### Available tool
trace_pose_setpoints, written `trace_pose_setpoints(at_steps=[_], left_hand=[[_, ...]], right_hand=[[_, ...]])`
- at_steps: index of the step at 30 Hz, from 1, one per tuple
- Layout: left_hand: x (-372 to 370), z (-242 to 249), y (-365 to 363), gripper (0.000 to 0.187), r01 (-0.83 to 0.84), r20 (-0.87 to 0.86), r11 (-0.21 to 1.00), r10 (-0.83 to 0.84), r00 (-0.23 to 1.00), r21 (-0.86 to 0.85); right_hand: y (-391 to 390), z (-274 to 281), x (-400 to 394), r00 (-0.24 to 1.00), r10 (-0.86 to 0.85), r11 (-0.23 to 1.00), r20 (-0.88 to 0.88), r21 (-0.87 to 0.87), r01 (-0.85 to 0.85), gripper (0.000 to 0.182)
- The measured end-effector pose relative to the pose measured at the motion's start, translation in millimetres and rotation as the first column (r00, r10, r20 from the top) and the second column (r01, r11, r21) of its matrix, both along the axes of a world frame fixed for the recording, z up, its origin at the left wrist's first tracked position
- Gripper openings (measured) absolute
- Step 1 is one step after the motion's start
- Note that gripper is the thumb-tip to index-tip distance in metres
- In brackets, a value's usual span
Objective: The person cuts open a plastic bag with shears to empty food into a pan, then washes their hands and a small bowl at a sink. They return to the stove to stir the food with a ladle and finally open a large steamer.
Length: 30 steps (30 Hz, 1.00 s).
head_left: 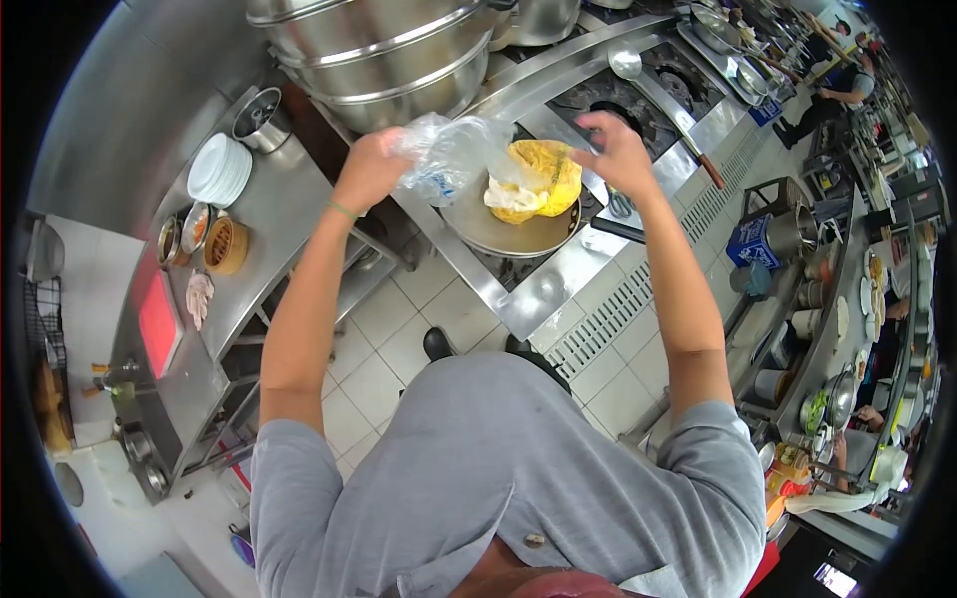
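Observation:
A clear plastic bag (439,154) hangs from my left hand (370,171), whose fingers are closed on its edge. The bag stretches over the left side of a wide pan (498,234) on the stove. In the pan lies a yellow mass (555,177) with a whitish piece (515,197) on its left part. My right hand (618,154) is just right of the yellow mass, raised above the stove, with its fingers apart and nothing seen in them. The pan's dark handle (617,230) points right, below my right wrist.
Large stacked steamer pots (379,60) stand behind the bag. A long ladle (626,64) lies across the burners at the right. White plates (219,169), a bamboo basket (226,245) and a red board (159,321) are on the left counter. A person (855,92) is far right.

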State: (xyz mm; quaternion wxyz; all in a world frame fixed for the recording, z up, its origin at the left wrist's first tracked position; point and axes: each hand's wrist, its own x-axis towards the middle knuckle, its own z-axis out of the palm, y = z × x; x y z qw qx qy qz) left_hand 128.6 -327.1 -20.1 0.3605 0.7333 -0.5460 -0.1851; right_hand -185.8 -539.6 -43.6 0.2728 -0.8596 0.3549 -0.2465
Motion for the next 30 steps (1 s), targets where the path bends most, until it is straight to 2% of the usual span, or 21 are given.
trace_pose_setpoints(at_steps=[2,3,5,6,8,9,10,11,12,13,14,15,16,19,20,21,23,26,27,29,30], left_hand=[[5,7,28,0.030,-0.079,-0.101,0.995,0.084,0.991,0.054],[1,17,43,0.030,-0.115,-0.178,0.993,0.121,0.977,0.040],[-10,30,86,0.031,-0.227,-0.333,0.973,0.223,0.916,0.026],[-1,25,113,0.031,-0.237,-0.289,0.970,0.241,0.926,0.050],[-23,48,171,0.028,-0.363,-0.208,0.926,0.376,0.903,0.100],[-41,53,206,0.027,-0.444,-0.169,0.884,0.464,0.870,0.143],[-50,47,240,0.027,-0.484,-0.126,0.866,0.498,0.858,0.123],[-58,32,282,0.028,-0.472,-0.149,0.879,0.477,0.866,0.064],[-78,30,317,0.026,-0.547,-0.150,0.830,0.557,0.817,0.110],[-100,28,351,0.025,-0.612,-0.154,0.776,0.630,0.761,0.154],[-123,14,389,0.025,-0.682,-0.242,0.715,0.696,0.676,0.153],[-148,-1,426,0.025,-0.744,-0.327,0.651,0.742,0.585,0.149],[-177,-12,460,0.025,-0.797,-0.406,0.588,0.768,0.495,0.139],[-273,-26,543,0.026,-0.918,-0.370,0.291,0.911,0.181,0.268],[-305,-46,578,0.027,-0.932,-0.391,0.232,0.914,0.111,0.278],[-339,-52,602,0.025,-0.934,-0.347,0.149,0.937,0.028,0.326],[-399,-65,641,0.024,-0.915,-0.259,-0.068,0.948,-0.183,0.398],[-464,-108,698,0.025,-0.811,-0.144,-0.271,0.908,-0.395,0.518],[-478,-128,717,0.029,-0.776,-0.020,-0.350,0.906,-0.422,0.525],[-509,-190,763,0.038,-0.714,0.215,-0.479,0.875,-0.434,0.510],[-549,-279,829,0.057,-0.826,0.600,-0.474,0.770,-0.220,0.306]], right_hand=[[-9,-57,-23,0.969,-0.034,0.994,-0.243,-0.113,0.007,0.056],[0,-77,-25,0.974,0.017,0.991,-0.227,-0.126,-0.047,0.056],[28,-83,-14,0.933,0.114,0.906,-0.342,-0.350,-0.239,0.063],[34,-90,-4,0.909,0.125,0.872,-0.397,-0.394,-0.291,0.066],[40,-112,26,0.854,0.193,0.766,-0.484,-0.469,-0.439,0.070],[42,-112,37,0.752,0.237,0.784,-0.615,-0.336,-0.522,0.075],[35,-126,44,0.685,0.287,0.777,-0.669,-0.256,-0.575,0.057],[18,-155,54,0.688,0.283,0.732,-0.668,-0.313,-0.605,0.040],[14,-156,57,0.692,0.275,0.765,-0.667,-0.284,-0.578,0.036],[15,-148,59,0.682,0.300,0.746,-0.667,-0.282,-0.603,0.036],[15,-142,60,0.650,0.329,0.719,-0.685,-0.264,-0.642,0.036],[17,-138,59,0.651,0.321,0.742,-0.688,-0.244,-0.624,0.037],[-5,-151,57,0.675,0.493,0.670,-0.549,-0.256,-0.697,0.039],[-17,-144,65,0.682,0.459,0.761,-0.570,-0.144,-0.632,0.037],[-16,-143,68,0.686,0.422,0.763,-0.593,-0.175,-0.622,0.039],[-14,-142,71,0.696,0.382,0.767,-0.608,-0.211,-0.606,0.041],[-11,-135,77,0.677,0.442,0.772,-0.588,-0.135,-0.621,0.041],[8,-116,83,0.695,0.333,0.921,-0.637,0.060,-0.386,0.039],[5,-117,85,0.688,0.311,0.895,-0.655,-0.042,-0.445,0.040],[-35,-138,100,0.685,0.230,0.814,-0.691,-0.249,-0.524,0.042],[-99,-174,107,0.656,0.352,0.502,-0.668,-0.456,-0.734,0.042]])
